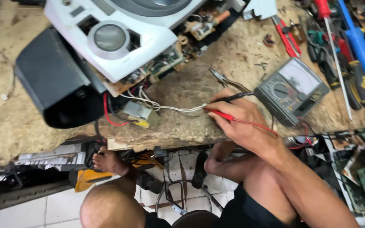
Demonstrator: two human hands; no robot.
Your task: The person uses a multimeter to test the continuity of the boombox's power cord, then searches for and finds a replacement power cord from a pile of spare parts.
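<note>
My right hand (243,122) rests on the worn wooden bench (22,126) and holds two meter probes, a red probe (221,115) and a black probe (238,96). Their tips meet the end of a thin bundle of white wires (174,108). The wires run left to a small grey connector block (137,109) under an opened white audio unit (119,42) with exposed circuit boards (161,63). The probe leads go to a grey analogue multimeter (292,88) just right of the hand. My left hand is out of view.
A black speaker box (55,80) lies at the left. Needle-nose pliers (227,80) lie behind the hand. Red-handled cutters (287,38) and several screwdrivers (360,46) crowd the right side. My bare foot (106,162) and knee (110,207) are below the bench edge.
</note>
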